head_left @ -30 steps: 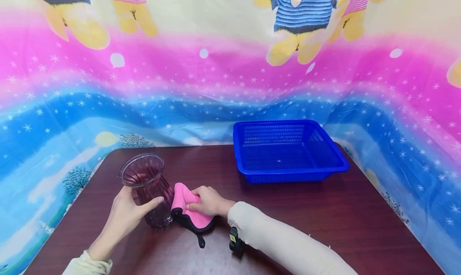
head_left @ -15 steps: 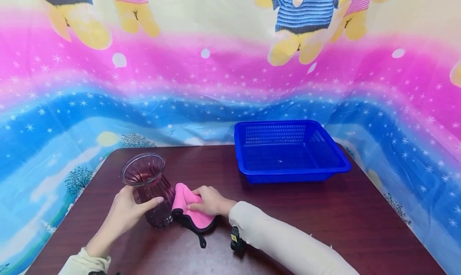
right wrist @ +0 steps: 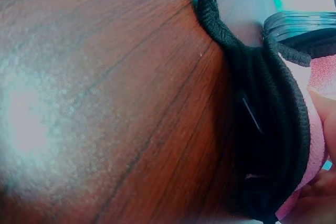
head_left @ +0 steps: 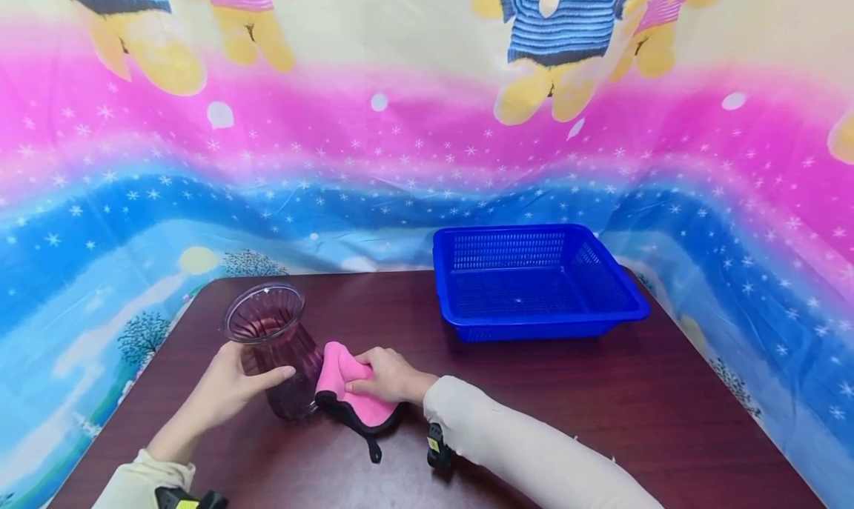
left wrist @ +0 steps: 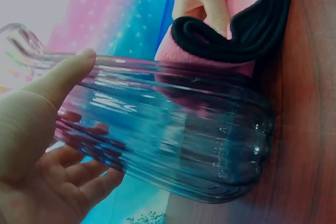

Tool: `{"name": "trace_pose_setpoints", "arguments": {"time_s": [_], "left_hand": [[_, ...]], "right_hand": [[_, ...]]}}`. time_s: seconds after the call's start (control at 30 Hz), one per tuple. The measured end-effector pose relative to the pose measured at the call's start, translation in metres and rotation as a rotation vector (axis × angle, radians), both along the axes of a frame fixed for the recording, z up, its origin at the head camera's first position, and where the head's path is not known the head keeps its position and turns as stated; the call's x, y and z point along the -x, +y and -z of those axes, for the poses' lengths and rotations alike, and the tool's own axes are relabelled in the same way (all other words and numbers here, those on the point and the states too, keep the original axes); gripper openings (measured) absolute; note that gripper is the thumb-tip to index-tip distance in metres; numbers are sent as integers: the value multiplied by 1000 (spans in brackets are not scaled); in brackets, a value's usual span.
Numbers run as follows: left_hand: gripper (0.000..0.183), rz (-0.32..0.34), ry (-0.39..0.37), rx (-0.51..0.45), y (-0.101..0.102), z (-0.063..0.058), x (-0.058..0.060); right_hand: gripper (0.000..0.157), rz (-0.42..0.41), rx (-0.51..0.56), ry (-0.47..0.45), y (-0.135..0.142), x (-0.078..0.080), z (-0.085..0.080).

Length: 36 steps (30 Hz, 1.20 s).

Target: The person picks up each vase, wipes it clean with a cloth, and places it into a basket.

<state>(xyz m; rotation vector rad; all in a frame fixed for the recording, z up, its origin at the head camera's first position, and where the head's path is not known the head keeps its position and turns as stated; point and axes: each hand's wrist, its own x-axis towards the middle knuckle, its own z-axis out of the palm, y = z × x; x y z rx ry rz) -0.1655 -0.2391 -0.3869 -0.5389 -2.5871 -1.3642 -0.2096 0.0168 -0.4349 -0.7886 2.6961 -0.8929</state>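
Observation:
A ribbed, purple-tinted glass vase (head_left: 287,357) with a flared rim stands tilted at the left of the table. My left hand (head_left: 223,387) grips it from the left, thumb on the near side; in the left wrist view the fingers (left wrist: 100,182) curl around beneath the glass. Against the vase's right side sits a pink cloth (head_left: 333,372) with black edging and a hanging loop. My right hand (head_left: 390,376) pinches this cloth in a fold. Seen from the right wrist, the black edging (right wrist: 283,129) hides most of that hand.
Toward the back right of the dark wooden table (head_left: 534,390) stands a blue plastic basket (head_left: 543,320) with perforated sides. A printed curtain (head_left: 373,146) with snowflakes and bears hangs behind the table. Black wrist cameras (head_left: 438,446) are strapped at both sleeves.
My left wrist has shifted slightly left, bringing its black camera into the head view. The vase's base has moved a little left. The right hand and cloth stay almost where they were.

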Motion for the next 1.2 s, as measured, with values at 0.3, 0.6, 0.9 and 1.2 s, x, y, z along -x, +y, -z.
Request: {"name": "trace_pose_setpoints", "arguments": {"time_s": [0.3,0.6,0.9,1.2], "left_hand": [[56,80,-5,-25,-11,0,6],[56,93,-25,-40,-11,3,8],[58,109,-29,-72,-9,6,8],[59,74,-27,-39,-10,6,8]], "right_hand": [[34,-7,4,1,-2,-1,1],[32,-19,87,-14,1,1,6],[20,-52,203,-62,5,5,7],[22,-53,343,-67,-1,8,-12]]}}
